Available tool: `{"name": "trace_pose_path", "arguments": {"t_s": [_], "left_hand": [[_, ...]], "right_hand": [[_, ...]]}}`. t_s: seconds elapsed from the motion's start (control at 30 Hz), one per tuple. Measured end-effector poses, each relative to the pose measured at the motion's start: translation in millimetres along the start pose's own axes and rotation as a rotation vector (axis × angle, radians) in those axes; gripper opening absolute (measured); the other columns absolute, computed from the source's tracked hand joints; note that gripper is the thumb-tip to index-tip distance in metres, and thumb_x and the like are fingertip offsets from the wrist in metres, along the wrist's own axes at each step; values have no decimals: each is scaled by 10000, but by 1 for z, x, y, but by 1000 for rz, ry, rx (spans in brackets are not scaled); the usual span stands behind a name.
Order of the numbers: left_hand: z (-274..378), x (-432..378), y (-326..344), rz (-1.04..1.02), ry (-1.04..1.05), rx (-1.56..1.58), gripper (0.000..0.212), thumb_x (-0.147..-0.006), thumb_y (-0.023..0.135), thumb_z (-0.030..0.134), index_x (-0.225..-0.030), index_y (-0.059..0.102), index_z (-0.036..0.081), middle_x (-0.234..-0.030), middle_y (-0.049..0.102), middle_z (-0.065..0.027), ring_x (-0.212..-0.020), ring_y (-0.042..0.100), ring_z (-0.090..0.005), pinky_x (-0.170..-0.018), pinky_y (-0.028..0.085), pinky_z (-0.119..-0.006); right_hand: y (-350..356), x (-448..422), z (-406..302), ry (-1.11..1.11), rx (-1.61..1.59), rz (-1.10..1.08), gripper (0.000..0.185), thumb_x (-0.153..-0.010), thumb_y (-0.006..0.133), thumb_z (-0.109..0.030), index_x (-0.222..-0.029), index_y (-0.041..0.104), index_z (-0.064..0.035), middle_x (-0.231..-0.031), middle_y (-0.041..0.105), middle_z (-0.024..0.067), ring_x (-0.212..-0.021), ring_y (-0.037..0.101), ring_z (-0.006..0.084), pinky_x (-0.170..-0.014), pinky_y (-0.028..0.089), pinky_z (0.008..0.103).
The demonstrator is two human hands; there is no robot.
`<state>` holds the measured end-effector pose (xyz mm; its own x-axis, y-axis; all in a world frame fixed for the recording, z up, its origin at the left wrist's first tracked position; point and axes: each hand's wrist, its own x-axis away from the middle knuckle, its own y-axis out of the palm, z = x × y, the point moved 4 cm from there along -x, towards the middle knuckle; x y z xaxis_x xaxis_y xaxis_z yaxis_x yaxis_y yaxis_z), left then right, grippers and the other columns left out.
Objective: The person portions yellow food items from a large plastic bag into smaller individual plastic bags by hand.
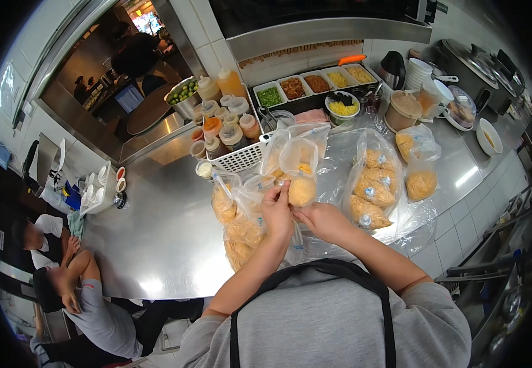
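A small clear plastic bag (302, 192) with a round yellow portion of what look like noodles is between my hands. My left hand (277, 209) pinches its left side, thumb and fingertips together. Just below it, my right hand (320, 220) grips the bag's lower edge; some fingertips are hidden. To the left lie several bagged noodle portions (240, 232) inside a larger clear bag, partly behind my left forearm. On the right, another large clear bag (372, 191) holds several knotted portions. Two separate bagged portions (421, 184) rest beyond that.
A white basket (234, 158) of sauce bottles stands behind my hands, near a row of topping trays (316, 83). Lidded containers (403, 110) and a white bowl (489, 137) line the right side. Two people (95, 317) are by the steel counter's (155, 230) left end.
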<state>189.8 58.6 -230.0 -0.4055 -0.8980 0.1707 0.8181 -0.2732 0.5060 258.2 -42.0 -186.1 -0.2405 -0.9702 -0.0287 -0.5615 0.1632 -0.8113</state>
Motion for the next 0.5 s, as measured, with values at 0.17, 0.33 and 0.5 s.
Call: {"name": "trace_pose_path", "arguments": {"t_s": [0.17,0.33,0.5], "left_hand": [[14,0,4,-115,402,-489,131,-827,638,124,-754,618,18,-726,525,-1,-532,457,-42,-484,395,-188],[34,18,2,-343,486,-610,55,-801,643,35,-792,615,-11,-832,516,-17,-648,503,-53,-540,387,-173],[46,41,5,-496,233,-337,100,-782,671,56,-853,645,-10,-833,513,-5,-700,509,-48,-568,411,-179]], "right_hand": [[-33,6,-12,-243,86,265,264,-857,528,-252,-693,548,-47,-770,571,114,-733,554,311,-653,440,386],[-58,9,-15,-362,134,405,191,-841,553,-216,-778,610,-45,-822,565,87,-768,540,255,-722,411,344],[-38,1,25,-109,-674,229,200,-890,508,-177,-801,598,-23,-809,546,38,-765,513,141,-747,372,247]]}}
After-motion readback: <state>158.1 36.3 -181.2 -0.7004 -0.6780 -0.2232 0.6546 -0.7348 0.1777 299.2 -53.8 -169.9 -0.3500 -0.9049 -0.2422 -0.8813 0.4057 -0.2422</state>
